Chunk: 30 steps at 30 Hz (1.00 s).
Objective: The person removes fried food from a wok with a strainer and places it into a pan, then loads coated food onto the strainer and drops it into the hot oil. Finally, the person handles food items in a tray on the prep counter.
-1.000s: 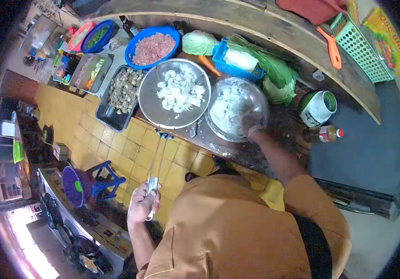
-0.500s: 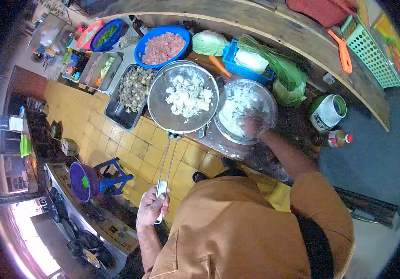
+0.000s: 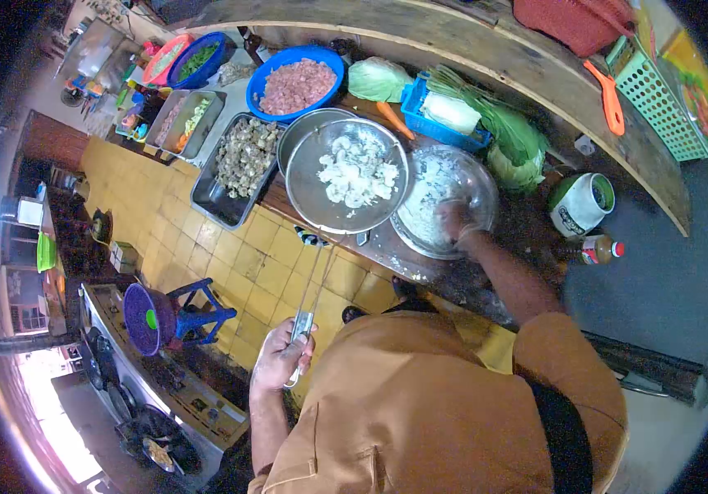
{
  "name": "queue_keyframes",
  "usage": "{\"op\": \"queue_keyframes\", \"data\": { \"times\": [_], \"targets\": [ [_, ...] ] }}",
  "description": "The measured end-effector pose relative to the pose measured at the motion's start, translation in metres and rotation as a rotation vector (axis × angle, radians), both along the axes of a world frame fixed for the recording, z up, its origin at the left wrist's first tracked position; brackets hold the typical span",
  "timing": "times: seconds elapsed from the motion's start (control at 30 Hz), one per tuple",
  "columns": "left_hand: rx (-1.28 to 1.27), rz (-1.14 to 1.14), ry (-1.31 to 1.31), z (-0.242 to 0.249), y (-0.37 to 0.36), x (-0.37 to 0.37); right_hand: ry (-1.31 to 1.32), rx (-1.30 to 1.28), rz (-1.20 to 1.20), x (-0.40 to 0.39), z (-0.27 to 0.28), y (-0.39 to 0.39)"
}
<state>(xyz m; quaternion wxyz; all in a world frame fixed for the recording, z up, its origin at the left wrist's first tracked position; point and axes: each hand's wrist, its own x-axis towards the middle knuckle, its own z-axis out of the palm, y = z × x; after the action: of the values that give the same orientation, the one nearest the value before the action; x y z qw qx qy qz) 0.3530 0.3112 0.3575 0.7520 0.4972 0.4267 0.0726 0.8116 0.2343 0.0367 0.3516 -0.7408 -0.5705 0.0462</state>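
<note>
My left hand (image 3: 281, 356) is closed around the handle of a long-handled strainer (image 3: 306, 183). Lumpy, flour-coated pieces (image 3: 358, 174) lie in the strainer's basket, which overlaps a round metal bowl (image 3: 288, 142) beneath it. To the right, a metal bowl of white flour (image 3: 422, 202) stands on the counter, and the strainer's edge reaches over its left rim. My right hand (image 3: 455, 221) is down in that flour bowl, at its right side. Its fingers are blurred and partly hidden, so their grip does not show.
Left of the strainer is a deep metal tray (image 3: 243, 165) of greyish pieces. Behind stand a blue basin (image 3: 339, 74) of minced meat, a cabbage (image 3: 377, 80), a carrot (image 3: 395, 120) and a blue basket (image 3: 411, 103). A jar (image 3: 580, 204) and a bottle (image 3: 597, 249) are at right.
The strainer has shifted right toward the flour bowl, uncovering the left edge of the bowl beneath it. My left hand moved slightly right with the handle. My right hand stays in the flour bowl.
</note>
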Motion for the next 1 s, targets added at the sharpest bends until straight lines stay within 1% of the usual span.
{"op": "queue_keyframes", "data": {
  "times": [0.03,0.1,0.13,0.17,0.2,0.27,0.3,0.33,0.37,0.43,0.47,0.53,0.57,0.6,0.67,0.73,0.8,0.83,0.87,0.97,1.0],
  "targets": [
    [0.011,-0.021,-0.029,-0.003,0.001,0.000,-0.001,0.004,0.008,0.003,0.020,0.003],
    [0.015,-0.027,-0.017,-0.001,0.003,0.008,1.278,-0.315,-0.285,0.010,0.101,0.008],
    [0.043,-0.065,0.009,-0.001,0.004,0.011,1.277,-0.316,-0.285,0.008,0.139,0.010],
    [0.070,-0.107,0.034,-0.001,0.004,0.013,1.314,-0.228,-0.307,0.001,0.177,0.014],
    [0.041,-0.121,0.035,-0.004,0.005,0.015,1.349,-0.137,-0.335,-0.006,0.206,0.019],
    [0.008,-0.127,0.011,-0.013,0.006,0.018,1.319,-0.002,-0.069,-0.013,0.239,0.033],
    [-0.020,-0.125,-0.013,-0.016,0.006,0.020,1.264,0.007,-0.021,-0.020,0.251,0.042],
    [-0.019,-0.119,-0.010,-0.016,0.006,0.021,1.145,-0.078,0.186,-0.015,0.257,0.056],
    [-0.027,-0.139,-0.008,-0.016,0.006,0.023,1.148,-0.073,0.164,-0.015,0.268,0.062],
    [-0.084,-0.106,-0.026,-0.013,0.006,0.024,0.963,-0.170,0.247,-0.015,0.288,0.069],
    [-0.105,-0.106,-0.036,-0.010,0.006,0.025,0.963,-0.168,0.237,-0.006,0.286,0.065],
    [-0.108,-0.097,-0.011,-0.005,0.006,0.023,1.094,-0.017,0.098,0.018,0.273,0.054],
    [-0.110,-0.082,0.016,-0.004,0.005,0.021,1.092,-0.017,0.096,0.033,0.249,0.052],
    [-0.069,-0.065,-0.002,-0.005,0.003,0.019,0.673,-0.261,0.049,0.048,0.210,0.052],
    [-0.036,-0.058,0.000,-0.004,0.004,0.013,0.382,-0.552,0.038,0.042,0.154,0.045],
    [0.020,-0.043,-0.019,0.001,0.005,0.011,0.623,-0.510,-0.043,-0.012,0.136,0.025],
    [0.030,-0.026,0.024,0.011,0.006,0.016,0.029,-0.647,0.243,-0.002,0.068,0.013],
    [0.042,-0.015,0.061,0.014,0.007,0.016,-0.261,-0.636,0.360,0.003,0.032,0.007],
    [0.042,-0.011,0.052,0.013,0.007,0.013,-0.182,-0.419,0.352,0.010,-0.006,-0.002],
    [0.040,0.019,-0.003,0.005,0.005,0.006,0.622,-0.426,0.231,0.002,0.006,-0.008],
    [0.022,0.027,-0.005,0.002,0.004,0.004,0.288,-0.575,0.282,-0.016,0.067,-0.011]
  ]
}}
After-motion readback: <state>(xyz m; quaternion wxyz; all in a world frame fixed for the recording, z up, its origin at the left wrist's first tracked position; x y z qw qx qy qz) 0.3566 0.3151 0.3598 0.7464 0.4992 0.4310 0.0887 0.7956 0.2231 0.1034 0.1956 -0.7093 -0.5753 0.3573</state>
